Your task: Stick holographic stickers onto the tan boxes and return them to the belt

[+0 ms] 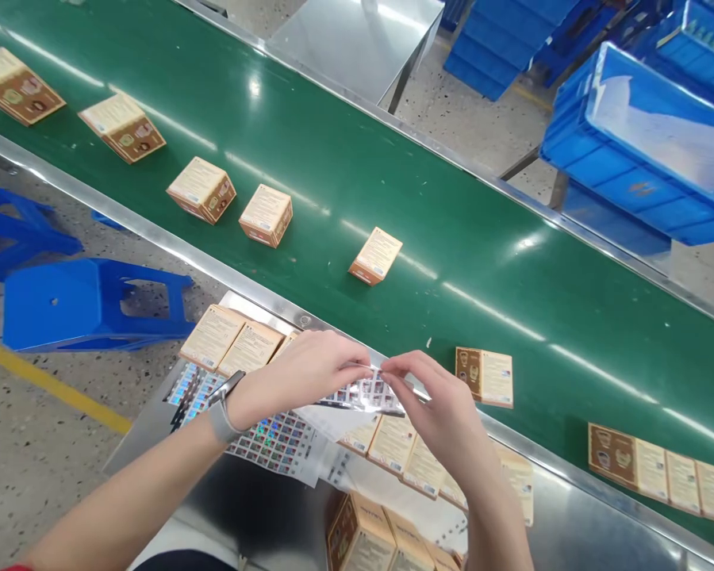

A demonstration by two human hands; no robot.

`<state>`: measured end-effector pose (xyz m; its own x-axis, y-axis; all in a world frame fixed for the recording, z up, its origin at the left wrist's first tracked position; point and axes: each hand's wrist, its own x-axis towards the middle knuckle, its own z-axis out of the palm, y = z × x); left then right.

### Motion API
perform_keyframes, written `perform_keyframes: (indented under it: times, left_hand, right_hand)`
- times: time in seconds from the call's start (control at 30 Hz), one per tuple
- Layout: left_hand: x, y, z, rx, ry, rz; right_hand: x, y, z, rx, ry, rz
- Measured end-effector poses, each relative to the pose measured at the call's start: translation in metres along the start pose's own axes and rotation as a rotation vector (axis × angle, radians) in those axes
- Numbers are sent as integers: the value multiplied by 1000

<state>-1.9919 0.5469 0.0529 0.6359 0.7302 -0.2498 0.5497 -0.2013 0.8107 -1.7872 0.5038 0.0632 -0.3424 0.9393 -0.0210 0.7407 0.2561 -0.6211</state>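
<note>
A: Nearest the lens: stacked brown cartons [362,535] at the bottom edge, on the steel worktable [571,523]. Just above them, both hands.

B: The hands?

A: Left hand [301,373] and right hand [437,404] meet over the table. Fingertips of each pinched on a strip of shiny stickers [366,392], held up between them. Left wrist wears a grey watch band [223,408].

B: Where does the strip sit?

A: In the air, above a row of flat cartons [404,456] and just short of the belt's near rail. Below the left forearm, a larger holographic sticker sheet [274,440] lies flat on the table.

B: Further out?

A: More flat cartons [232,341] at the table's far left corner. Beyond them, the green conveyor belt [393,159] runs slantwise. On it: a single small box [376,255] ahead of the hands, two boxes [235,202] close together to its left, two more [71,103] well apart toward the upper left. To the right, a flat carton [485,377] near the right hand, and a row of cartons [660,472] near the right edge.

B: Off the belt?

A: Blue stool [89,305] on the floor at left, blue crates [642,143] beyond the belt at upper right, a steel surface [357,40] at top.
</note>
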Motion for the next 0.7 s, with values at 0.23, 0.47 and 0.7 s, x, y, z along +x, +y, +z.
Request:
perform_keyframes:
  times: [0.23,0.47,0.7]
  left_hand:
    - [13,-9,-17,-12,-22,-46]
    - [24,-14,-29,-47,-45,-102]
    - [33,-21,-26,-93,-69,-83]
  right_hand:
    - [21,1,17,-244,230,-232]
    - [35,12,15,-63,160,-24]
    - [38,19,14,-28,119,-31]
